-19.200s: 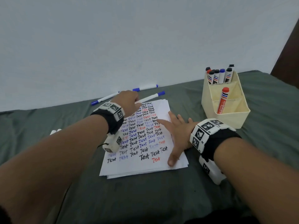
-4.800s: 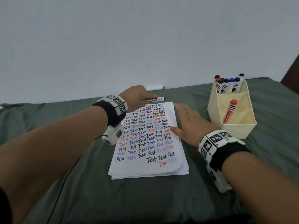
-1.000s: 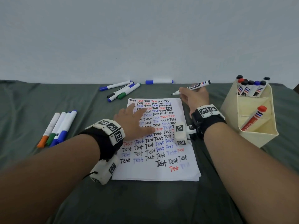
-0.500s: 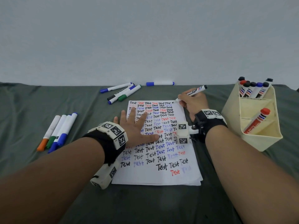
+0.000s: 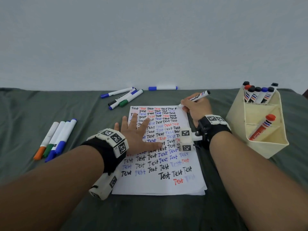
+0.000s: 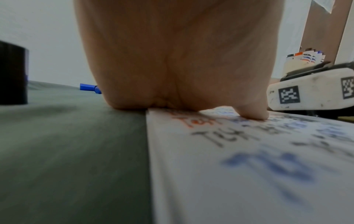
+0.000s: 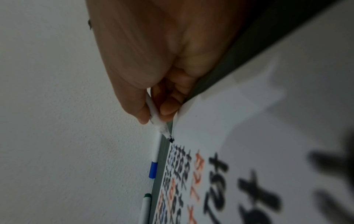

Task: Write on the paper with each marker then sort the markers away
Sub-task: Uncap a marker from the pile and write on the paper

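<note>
We see the right hand (image 5: 196, 105) pinching a white marker with a black end (image 5: 198, 96) between thumb and fingers (image 7: 168, 109), its dark tip set on the far right corner of the white sheet of paper (image 5: 166, 185) — just at the end of the top row of "Test" words. The paper, a small stack filled with black, red and blue writing, lies on a grey-green cloth covering the table (image 5: 41, 114).

Our left hand (image 5: 136, 134) lies flat on the left half of the sheet with fingers spread and straight, grasping nothing; from the left wrist view its palm (image 6: 172, 60) straddles the paper's left edge, the thumb pressed on the writing.

To the right stands a cream plastic organiser with tiered compartments (image 5: 270, 147). Its rear compartment holds a bunch of capped markers (image 5: 258, 94) standing upright, black, red and blue caps; a lower compartment holds a single red marker (image 5: 261, 127), leaning.

Beyond the paper we find a loose cluster of slim pens with blue, black and green caps (image 5: 123, 97), and a blue-capped white marker (image 5: 162, 88) lying by the wall. Well off to the left, four white markers (image 5: 55, 139) lie side by side — orange, green and two blue caps toward us.
</note>
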A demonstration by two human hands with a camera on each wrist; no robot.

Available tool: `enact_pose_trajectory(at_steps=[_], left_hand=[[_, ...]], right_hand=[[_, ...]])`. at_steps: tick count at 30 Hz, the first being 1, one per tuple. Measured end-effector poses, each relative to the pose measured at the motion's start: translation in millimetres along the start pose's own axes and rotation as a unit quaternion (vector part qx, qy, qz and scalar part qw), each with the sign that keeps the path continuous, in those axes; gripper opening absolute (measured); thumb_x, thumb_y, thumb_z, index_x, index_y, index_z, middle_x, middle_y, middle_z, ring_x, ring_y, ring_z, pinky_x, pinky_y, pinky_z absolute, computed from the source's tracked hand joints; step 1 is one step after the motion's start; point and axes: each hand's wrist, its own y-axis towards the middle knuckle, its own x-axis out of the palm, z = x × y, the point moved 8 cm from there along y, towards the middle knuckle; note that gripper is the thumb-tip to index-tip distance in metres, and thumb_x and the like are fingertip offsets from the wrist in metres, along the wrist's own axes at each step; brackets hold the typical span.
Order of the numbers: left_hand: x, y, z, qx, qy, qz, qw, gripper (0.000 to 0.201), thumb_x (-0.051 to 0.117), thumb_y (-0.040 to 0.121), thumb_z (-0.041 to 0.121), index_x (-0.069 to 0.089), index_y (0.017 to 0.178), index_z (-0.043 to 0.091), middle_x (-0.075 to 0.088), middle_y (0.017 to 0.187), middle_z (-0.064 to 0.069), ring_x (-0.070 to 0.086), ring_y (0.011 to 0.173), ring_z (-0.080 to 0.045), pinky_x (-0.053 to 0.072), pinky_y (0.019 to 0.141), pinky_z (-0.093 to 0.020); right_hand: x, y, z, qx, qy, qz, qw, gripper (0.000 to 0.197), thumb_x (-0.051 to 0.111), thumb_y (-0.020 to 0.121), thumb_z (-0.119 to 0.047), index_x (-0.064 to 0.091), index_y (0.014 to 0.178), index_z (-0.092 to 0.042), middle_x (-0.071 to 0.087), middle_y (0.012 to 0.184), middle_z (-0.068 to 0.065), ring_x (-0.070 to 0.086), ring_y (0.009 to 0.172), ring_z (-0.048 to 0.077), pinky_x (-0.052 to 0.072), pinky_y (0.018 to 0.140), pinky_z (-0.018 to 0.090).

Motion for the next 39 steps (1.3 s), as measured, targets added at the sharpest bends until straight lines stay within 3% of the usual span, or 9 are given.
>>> enact_pose_trajectory(at_steps=[8, 14, 18, 23, 31, 39], left_hand=[[-0.3, -1.0, 0.0, 0.000, -0.001, -0.005, 1.000, 0.131, 0.011, 0.034, 0.112, -0.028, 0.145, 0.053, -0.032, 0.162, 0.003, -0.025, 0.149, -0.034, -0.009, 0.119, -0.059], [0.1, -1.0, -0.7, 0.001, -0.001, -0.005, 1.000, 0.132, 0.010, 0.033, 0.113, -0.028, 0.145, 0.054, -0.033, 0.162, 0.003, -0.026, 0.149, -0.034, -0.010, 0.119, -0.059], [0.8, -0.2, -1.4, 0.001, -0.005, -0.001, 1.000, 0.132, 0.010, 0.032, 0.113, -0.027, 0.144, 0.055, -0.032, 0.162, 0.003, -0.026, 0.149, -0.034, -0.010, 0.119, -0.059], [0.9, 1.1, -1.4, 0.001, -0.002, 0.010, 1.000, 0.132, 0.008, 0.031, 0.113, -0.026, 0.145, 0.055, -0.030, 0.163, 0.003, -0.023, 0.150, -0.034, -0.008, 0.119, -0.060], [1.3, 2.0, -1.8, 0.003, -0.003, 0.004, 1.000, 0.131, 0.010, 0.034, 0.113, -0.027, 0.145, 0.055, -0.030, 0.162, 0.003, -0.025, 0.150, -0.034, -0.009, 0.119, -0.059], [1.1, 1.8, -2.0, 0.003, -0.001, 0.004, 1.000, 0.131, 0.010, 0.034, 0.113, -0.027, 0.145, 0.054, -0.030, 0.162, 0.003, -0.024, 0.150, -0.034, -0.009, 0.119, -0.059]], right_hand=[[-1.6, -1.7, -4.5, -0.011, -0.014, 0.005, 1.000, 0.014, 0.070, 0.087, -0.009, 0.065, 0.075, -0.015, 0.068, 0.066, 0.005, 0.058, 0.047, 0.004, 0.046, 0.045, 0.016], [-2.4, 0.0, -2.9, -0.010, -0.031, 0.015, 0.999, 0.018, 0.069, 0.086, -0.011, 0.063, 0.071, -0.019, 0.068, 0.065, 0.002, 0.061, 0.056, 0.011, 0.052, 0.057, 0.025], [-1.8, 1.0, -0.8, -0.006, -0.028, 0.011, 1.000, 0.017, 0.071, 0.085, -0.011, 0.063, 0.072, -0.018, 0.068, 0.064, 0.004, 0.059, 0.052, 0.011, 0.048, 0.047, 0.020], [-3.9, 2.7, 3.9, 0.008, -0.015, 0.029, 0.999, 0.017, 0.069, 0.080, -0.010, 0.062, 0.068, -0.020, 0.065, 0.058, -0.002, 0.060, 0.056, 0.014, 0.053, 0.063, 0.033], [-2.7, 5.7, 8.8, 0.019, -0.013, 0.031, 0.999, 0.022, 0.068, 0.075, -0.012, 0.061, 0.058, -0.023, 0.064, 0.055, -0.003, 0.060, 0.055, 0.016, 0.055, 0.065, 0.039], [-7.6, 6.0, 8.4, 0.017, -0.015, 0.048, 0.999, 0.018, 0.067, 0.075, -0.012, 0.063, 0.062, -0.023, 0.067, 0.057, -0.004, 0.064, 0.058, 0.016, 0.057, 0.064, 0.039]])
